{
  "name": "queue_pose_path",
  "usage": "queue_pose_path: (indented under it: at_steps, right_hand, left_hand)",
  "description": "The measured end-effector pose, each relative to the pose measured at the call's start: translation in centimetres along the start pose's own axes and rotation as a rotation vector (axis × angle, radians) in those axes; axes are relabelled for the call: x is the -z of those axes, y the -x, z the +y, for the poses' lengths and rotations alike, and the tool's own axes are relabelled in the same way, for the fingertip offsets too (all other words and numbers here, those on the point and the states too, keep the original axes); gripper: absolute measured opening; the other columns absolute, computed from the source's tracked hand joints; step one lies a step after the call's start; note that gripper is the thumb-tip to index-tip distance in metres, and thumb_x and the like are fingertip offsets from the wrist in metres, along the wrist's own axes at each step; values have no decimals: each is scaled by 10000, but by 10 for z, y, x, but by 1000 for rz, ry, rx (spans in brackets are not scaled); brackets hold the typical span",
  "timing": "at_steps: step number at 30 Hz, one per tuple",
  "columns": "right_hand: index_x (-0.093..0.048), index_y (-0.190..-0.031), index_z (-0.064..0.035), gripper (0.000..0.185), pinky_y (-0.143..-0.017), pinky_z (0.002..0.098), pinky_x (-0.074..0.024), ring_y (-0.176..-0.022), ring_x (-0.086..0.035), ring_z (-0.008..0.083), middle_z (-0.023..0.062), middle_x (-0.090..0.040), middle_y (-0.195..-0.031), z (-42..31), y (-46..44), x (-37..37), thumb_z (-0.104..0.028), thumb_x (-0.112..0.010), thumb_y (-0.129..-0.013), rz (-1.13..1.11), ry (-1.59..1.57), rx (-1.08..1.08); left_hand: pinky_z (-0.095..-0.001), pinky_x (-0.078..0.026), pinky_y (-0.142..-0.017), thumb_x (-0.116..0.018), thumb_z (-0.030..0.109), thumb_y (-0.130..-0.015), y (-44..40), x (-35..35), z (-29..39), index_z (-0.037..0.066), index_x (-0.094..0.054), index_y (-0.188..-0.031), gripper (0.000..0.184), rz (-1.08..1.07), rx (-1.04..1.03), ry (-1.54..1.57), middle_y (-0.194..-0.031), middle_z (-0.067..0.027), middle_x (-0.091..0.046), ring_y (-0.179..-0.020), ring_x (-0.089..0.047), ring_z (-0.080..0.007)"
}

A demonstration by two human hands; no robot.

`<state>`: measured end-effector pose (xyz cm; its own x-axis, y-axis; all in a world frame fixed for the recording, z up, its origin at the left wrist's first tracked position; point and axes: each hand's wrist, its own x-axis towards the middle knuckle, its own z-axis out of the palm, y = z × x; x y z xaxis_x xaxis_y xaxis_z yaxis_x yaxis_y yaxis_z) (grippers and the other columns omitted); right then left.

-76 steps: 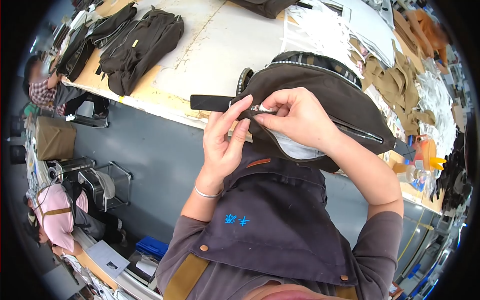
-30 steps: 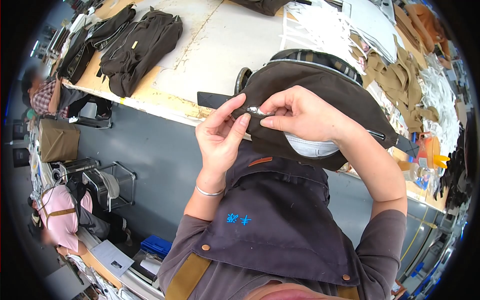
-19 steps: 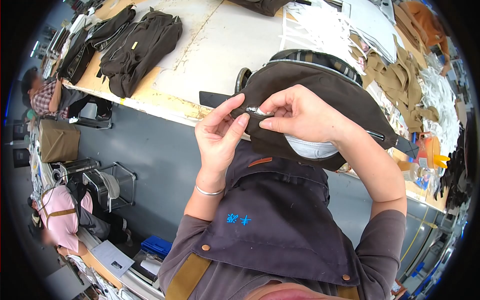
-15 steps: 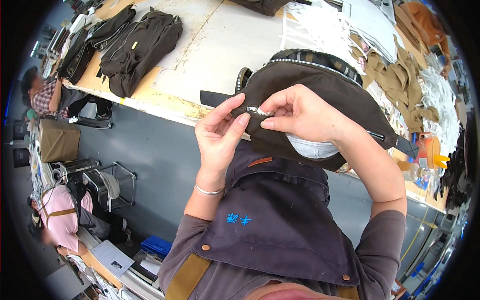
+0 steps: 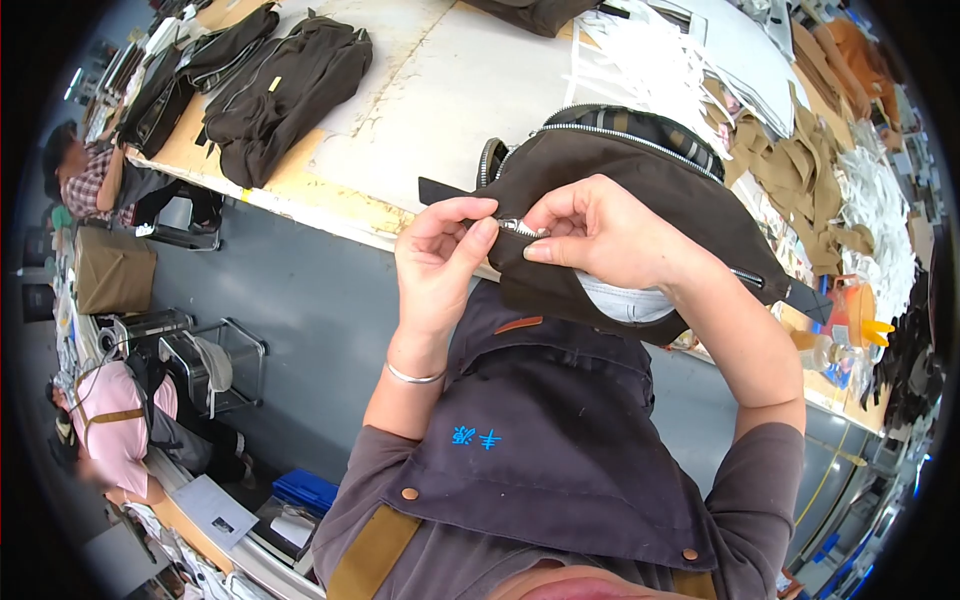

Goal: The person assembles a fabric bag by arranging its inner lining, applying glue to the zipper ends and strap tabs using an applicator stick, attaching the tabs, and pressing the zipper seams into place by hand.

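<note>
A dark brown bag (image 5: pixel 640 190) lies at the near edge of the worktable, its long upper zipper (image 5: pixel 640 140) open over a plaid lining. My left hand (image 5: pixel 440 255) pinches the bag's left end beside a metal zipper part (image 5: pixel 512 225), thumb and forefinger close together. Just to the right, my right hand (image 5: pixel 610 230) grips the fabric edge by the same zipper between thumb and forefinger. A pale grey lining (image 5: pixel 625 303) shows below my right hand. The black strap end (image 5: pixel 440 190) sticks out to the left behind my left hand.
More dark bags (image 5: pixel 290 95) lie at the table's left end. White strips (image 5: pixel 640 50), tan fabric scraps (image 5: pixel 795 170) and an orange container with a yellow spout (image 5: pixel 860 315) are on the right. One person (image 5: pixel 95 180) sits upper left, another in pink (image 5: pixel 115 415) lower left.
Compared with the oldest frame, my left fingers have closed in on the bag's end, and the strap end shows less. The pale lining opening looks smaller. Lately the view has shifted slightly.
</note>
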<state>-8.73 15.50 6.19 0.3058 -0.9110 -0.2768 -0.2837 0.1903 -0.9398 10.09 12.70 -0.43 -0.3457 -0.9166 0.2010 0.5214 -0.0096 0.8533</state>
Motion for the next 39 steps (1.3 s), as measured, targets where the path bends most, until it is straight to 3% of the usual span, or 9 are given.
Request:
queue_pose_path:
  at_steps: [4,7,10,31,34,35,36,38,39]
  right_hand:
    - [-630,-982,53,240,-731,270,-488,-763,-611,125,91,-674,-847,-3,1,-3,-97,-676,-801,20,-10,-10]
    - [-614,-930,27,164,-616,185,-440,-668,-507,17,-23,-584,-738,-18,10,-5,-42,-688,-802,73,242,-54]
    - [-614,-936,27,193,-604,186,-440,-659,-500,16,-30,-570,-726,-8,10,-6,-54,-708,-788,102,94,-39]
    - [-614,-980,31,163,-663,222,-470,-731,-549,41,18,-633,-807,6,3,-1,-38,-639,-834,-65,42,-65]
    - [-616,-1028,-13,227,-644,224,-467,-725,-567,63,43,-628,-915,-17,33,6,-29,-653,-805,140,405,141]
    - [-615,-1051,-51,287,-638,235,-471,-738,-589,97,60,-605,-1006,-36,51,13,-39,-676,-771,238,475,64]
    - [-616,-1046,-55,295,-638,244,-476,-768,-609,119,53,-608,-1029,-37,66,22,-54,-684,-758,448,518,117]
    - [-613,-1038,-52,250,-702,334,-484,-858,-617,265,106,-605,-1059,-21,99,52,-143,-650,-808,890,1277,152]
    - [-622,-998,-40,232,-741,374,-471,-909,-587,327,140,-596,-1053,-17,116,60,-198,-635,-828,965,1427,-47]
  left_hand:
    - [-189,-468,-704,-665,9,-819,-1,-4,-5,-10,-626,-1043,228,78,-29,-43,-889,-35,-650,-759,-580,-61]
    - [-188,-469,-700,-667,10,-818,-1,-6,-4,-10,-638,-1025,210,105,-20,-46,-875,-36,-655,-747,-581,-60]
    - [-186,-470,-697,-666,8,-818,-1,-4,-5,-11,-641,-1024,208,95,-15,-31,-865,-37,-658,-744,-583,-61]
    - [-190,-461,-721,-630,0,-843,2,-3,-6,-18,-617,-1046,205,55,-4,-41,-918,-38,-641,-777,-569,-57]
    - [-191,-452,-737,-603,17,-867,0,-7,-2,-13,-578,-1107,243,27,-23,-62,-959,-38,-625,-807,-561,-56]
    - [-191,-451,-727,-600,35,-873,-3,-11,3,-11,-552,-1150,285,62,-32,-26,-955,-38,-623,-781,-555,-54]
    - [-187,-447,-708,-607,50,-873,-4,-14,8,-7,-531,-1186,326,92,-22,-6,-950,-39,-624,-766,-547,-47]
    - [-175,-426,-669,-611,67,-876,-7,-5,6,-4,-539,-1187,328,64,15,-46,-923,-23,-612,-736,-522,-30]
    - [-162,-394,-642,-600,78,-886,-8,-1,2,-4,-562,-1166,294,43,10,-82,-888,1,-593,-722,-489,-16]
